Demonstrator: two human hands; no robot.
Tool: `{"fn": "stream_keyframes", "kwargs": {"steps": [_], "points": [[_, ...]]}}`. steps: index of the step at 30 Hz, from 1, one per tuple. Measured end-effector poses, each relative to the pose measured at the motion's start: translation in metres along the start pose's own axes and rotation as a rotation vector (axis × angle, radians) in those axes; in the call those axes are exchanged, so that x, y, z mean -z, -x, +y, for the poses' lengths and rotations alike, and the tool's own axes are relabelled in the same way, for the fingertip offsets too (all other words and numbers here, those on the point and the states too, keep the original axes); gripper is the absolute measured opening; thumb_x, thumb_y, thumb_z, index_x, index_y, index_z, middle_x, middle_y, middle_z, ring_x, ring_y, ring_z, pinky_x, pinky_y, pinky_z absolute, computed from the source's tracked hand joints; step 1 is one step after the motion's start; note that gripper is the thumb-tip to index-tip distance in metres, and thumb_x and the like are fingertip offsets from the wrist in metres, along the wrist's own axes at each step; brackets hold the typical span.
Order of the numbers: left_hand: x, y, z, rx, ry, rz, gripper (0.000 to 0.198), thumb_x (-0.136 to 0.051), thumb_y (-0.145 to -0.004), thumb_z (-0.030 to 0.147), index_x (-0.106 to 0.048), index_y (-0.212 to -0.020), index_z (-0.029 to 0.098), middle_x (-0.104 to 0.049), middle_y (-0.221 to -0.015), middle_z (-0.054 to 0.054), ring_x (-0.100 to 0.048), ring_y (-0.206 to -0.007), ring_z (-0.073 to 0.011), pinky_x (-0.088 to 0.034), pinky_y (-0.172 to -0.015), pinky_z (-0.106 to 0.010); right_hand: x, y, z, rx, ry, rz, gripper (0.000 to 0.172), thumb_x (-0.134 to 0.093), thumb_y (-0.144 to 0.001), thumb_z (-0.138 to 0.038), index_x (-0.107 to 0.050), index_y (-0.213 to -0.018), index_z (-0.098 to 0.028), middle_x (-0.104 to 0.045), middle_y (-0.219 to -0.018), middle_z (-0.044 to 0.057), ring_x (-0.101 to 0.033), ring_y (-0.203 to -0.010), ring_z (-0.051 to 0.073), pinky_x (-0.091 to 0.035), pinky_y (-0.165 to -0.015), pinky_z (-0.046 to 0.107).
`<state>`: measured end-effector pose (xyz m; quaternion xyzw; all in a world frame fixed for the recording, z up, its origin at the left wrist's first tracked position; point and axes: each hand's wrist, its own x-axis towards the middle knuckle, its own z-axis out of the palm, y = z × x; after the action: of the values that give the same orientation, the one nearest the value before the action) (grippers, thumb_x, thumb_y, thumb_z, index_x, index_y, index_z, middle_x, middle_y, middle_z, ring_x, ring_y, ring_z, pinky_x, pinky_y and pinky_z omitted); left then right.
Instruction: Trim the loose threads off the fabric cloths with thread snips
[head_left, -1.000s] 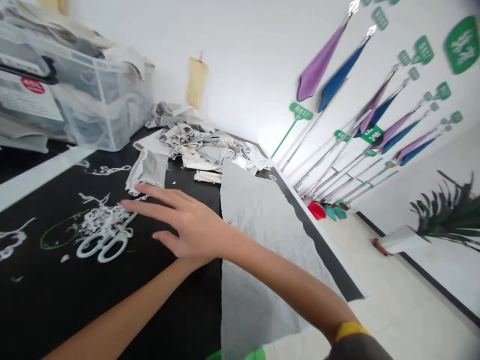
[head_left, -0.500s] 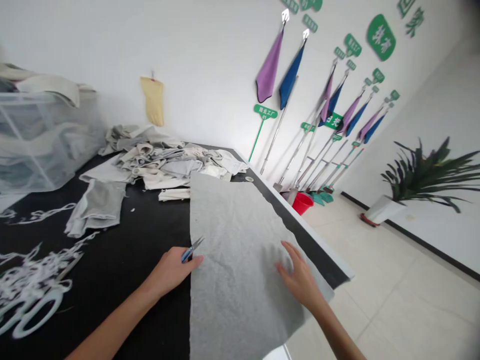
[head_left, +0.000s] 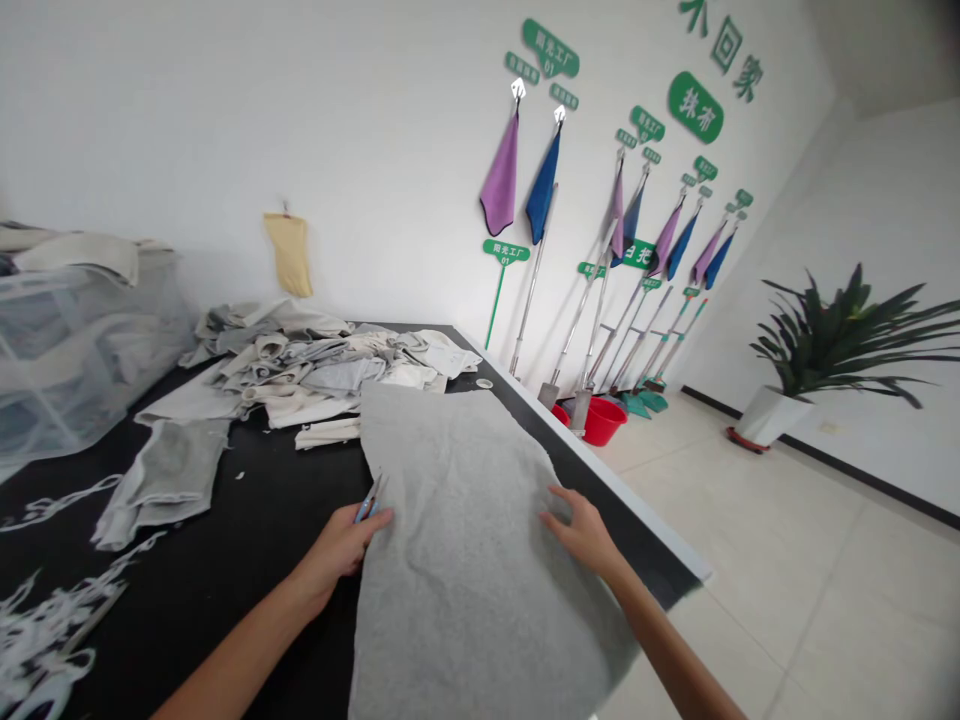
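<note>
A large piece of grey cloth [head_left: 465,540] lies over the right part of the black table, its near right corner hanging past the table's edge. My left hand [head_left: 349,535] is closed at the cloth's left edge, thumb on top. Held in that same hand are small blue-handled snips [head_left: 369,500], their points facing up and away. At the opposite edge, my right hand [head_left: 585,535] grips the cloth, index finger and thumb on its upper side. Soft folds run across the fabric between the two hands.
Grey and white cloth pieces [head_left: 322,365] are heaped at the table's far end. A clear plastic bin [head_left: 82,350] stands left, behind a folded grey piece [head_left: 169,470]. White scraps [head_left: 45,630] and white-handled scissors [head_left: 56,690] lie near left. The table edge [head_left: 637,500] runs along the right.
My right hand has closed on the cloth's right edge, which has moved inward. My left hand has taken the left edge. The view has turned slightly upward and right.
</note>
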<state>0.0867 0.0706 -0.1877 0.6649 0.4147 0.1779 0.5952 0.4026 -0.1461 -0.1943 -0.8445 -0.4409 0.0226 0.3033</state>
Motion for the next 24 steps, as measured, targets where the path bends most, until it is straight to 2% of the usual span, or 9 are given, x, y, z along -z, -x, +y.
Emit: {"fn": "stream_keyframes", "kwargs": {"steps": [4, 7, 10, 13, 15, 16, 19, 22, 24], "points": [[-0.017, 0.012, 0.025, -0.210, 0.026, -0.095, 0.044, -0.054, -0.082, 0.060, -0.057, -0.075, 0.017, -0.053, -0.066, 0.001, -0.048, -0.059, -0.0139, -0.040, -0.057, -0.026, 0.016, 0.013, -0.051, 0.028, -0.431, -0.112, 0.049, -0.066, -0.080, -0.043, -0.069, -0.120, -0.015, -0.071, -0.115, 0.012, -0.067, -0.103, 0.030, -0.050, -0.095, 0.045], [-0.025, 0.025, 0.053, -0.384, -0.031, -0.158, 0.042, -0.055, -0.086, 0.056, -0.056, -0.071, 0.017, -0.048, -0.066, 0.002, -0.044, -0.063, -0.0132, -0.034, -0.059, -0.025, 0.036, 0.025, -0.090, -0.034, -0.726, -0.170, 0.047, -0.065, -0.084, -0.047, -0.069, -0.121, -0.018, -0.068, -0.123, 0.013, -0.065, -0.111, 0.031, -0.049, -0.098, 0.047], [-0.037, 0.037, 0.080, -0.553, -0.086, -0.174, 0.043, -0.054, -0.090, 0.049, -0.045, -0.061, 0.018, -0.037, -0.061, 0.004, -0.036, -0.061, -0.0116, -0.027, -0.058, -0.026, 0.038, 0.042, -0.123, -0.028, -0.826, -0.156, 0.060, -0.070, -0.080, -0.048, -0.060, -0.134, -0.024, -0.056, -0.142, 0.012, -0.052, -0.131, 0.032, -0.039, -0.111, 0.050], [-0.056, 0.045, 0.095, -0.685, -0.097, -0.206, 0.041, -0.050, -0.093, 0.042, -0.039, -0.061, 0.019, -0.036, -0.060, 0.004, -0.036, -0.060, -0.0114, -0.027, -0.058, -0.027, 0.018, 0.065, -0.147, 0.071, -0.843, -0.291, 0.082, -0.078, -0.070, -0.053, -0.051, -0.142, -0.025, -0.049, -0.148, 0.012, -0.041, -0.140, 0.033, -0.032, -0.116, 0.050], [-0.066, 0.050, 0.100, -0.766, -0.111, -0.268, 0.037, -0.053, -0.091, 0.037, -0.040, -0.061, 0.019, -0.037, -0.058, 0.004, -0.037, -0.058, -0.0110, -0.027, -0.058, -0.027, 0.002, 0.078, -0.160, 0.067, -0.859, -0.362, 0.088, -0.083, -0.060, -0.055, -0.056, -0.137, -0.022, -0.057, -0.139, 0.015, -0.049, -0.133, 0.036, -0.039, -0.112, 0.050], [-0.069, 0.053, 0.103, -0.805, -0.122, -0.302, 0.034, -0.055, -0.089, 0.036, -0.043, -0.062, 0.019, -0.037, -0.058, 0.005, -0.037, -0.057, -0.0106, -0.028, -0.057, -0.027, -0.004, 0.083, -0.165, 0.037, -0.855, -0.349, 0.087, -0.085, -0.055, -0.054, -0.060, -0.132, -0.021, -0.062, -0.132, 0.016, -0.055, -0.127, 0.038, -0.043, -0.108, 0.050], [-0.064, 0.069, 0.119, -0.867, -0.126, -0.384, 0.021, -0.054, -0.089, 0.033, -0.062, -0.077, 0.019, -0.054, -0.063, 0.002, -0.045, -0.058, -0.0110, -0.034, -0.058, -0.025, -0.007, 0.088, -0.179, -0.072, -0.817, -0.186, 0.064, -0.085, -0.054, -0.049, -0.072, -0.110, -0.021, -0.072, -0.110, 0.015, -0.066, -0.109, 0.039, -0.053, -0.096, 0.049], [-0.044, 0.090, 0.138, -0.829, -0.076, -0.392, 0.029, -0.047, -0.095, 0.034, -0.069, -0.113, 0.026, -0.072, -0.098, -0.003, -0.061, -0.078, -0.0141, -0.043, -0.070, -0.023, 0.016, 0.080, -0.183, -0.133, -0.839, -0.089, 0.039, -0.080, -0.062, -0.051, -0.077, -0.085, -0.020, -0.076, -0.086, 0.012, -0.071, -0.092, 0.037, -0.057, -0.085, 0.047], [-0.027, 0.099, 0.141, -0.765, -0.068, -0.335, 0.032, -0.047, -0.096, 0.039, -0.070, -0.117, 0.032, -0.074, -0.105, -0.002, -0.063, -0.084, -0.0160, -0.046, -0.074, -0.024, 0.043, 0.073, -0.179, -0.188, -0.853, -0.038, 0.033, -0.077, -0.066, -0.052, -0.077, -0.073, -0.020, -0.074, -0.070, 0.009, -0.072, -0.080, 0.035, -0.059, -0.075, 0.044]]}}
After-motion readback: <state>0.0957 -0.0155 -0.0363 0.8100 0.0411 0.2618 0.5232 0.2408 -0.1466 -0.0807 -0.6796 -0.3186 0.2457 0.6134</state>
